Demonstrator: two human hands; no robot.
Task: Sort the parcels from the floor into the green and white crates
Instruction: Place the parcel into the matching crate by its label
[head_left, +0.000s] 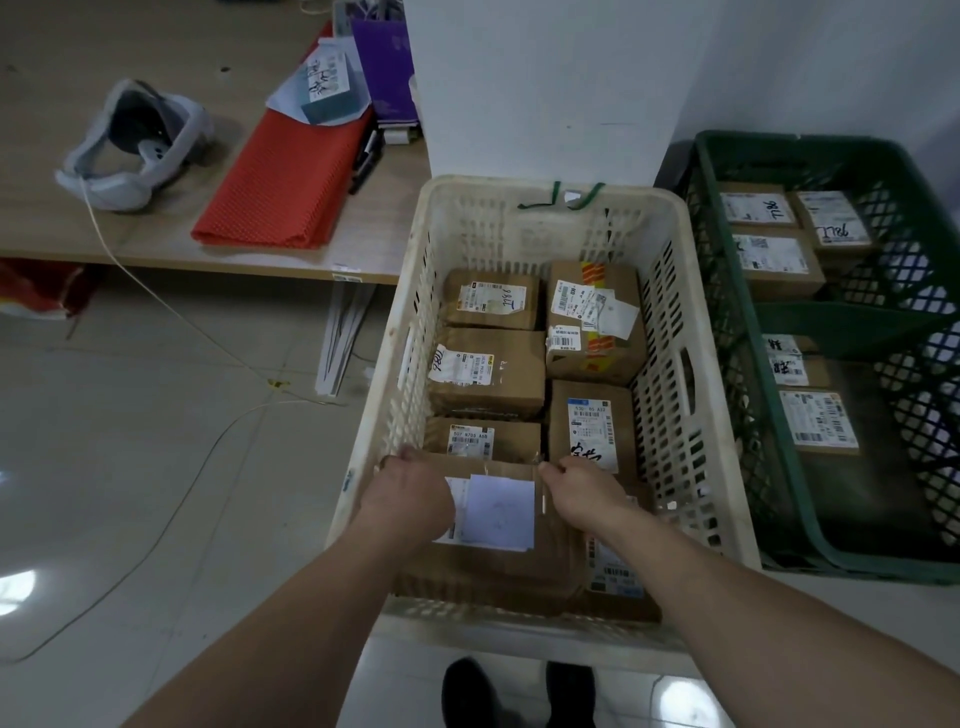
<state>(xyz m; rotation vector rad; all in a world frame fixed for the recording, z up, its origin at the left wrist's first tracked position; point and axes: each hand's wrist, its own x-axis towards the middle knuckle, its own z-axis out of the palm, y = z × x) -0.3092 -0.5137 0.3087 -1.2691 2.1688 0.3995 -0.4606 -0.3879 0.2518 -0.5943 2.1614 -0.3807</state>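
Left hand grips the far-left corner of a brown parcel, fingers curled over its far edge. Right hand pinches the far-right corner the same way.

The parcel is at 6 o'clock inside the white crate, white label up. It overlaps another labelled box at its 4 o'clock. It's probably resting on the boxes below, but I can't tell whether it's touching them or held just above.

Five other parcels fill the rest of the crate from 9 through 12 to 3 o'clock, in two columns, labels up.

The green crate is just beside the white one at its 3 o'clock and holds several labelled boxes on both sides of its divider.

The table is at 10 o'clock of the white crate, with a white headset and a folded red cloth on it. Dark shoes are on the floor tiles at 6 o'clock, below the crate's near rim.
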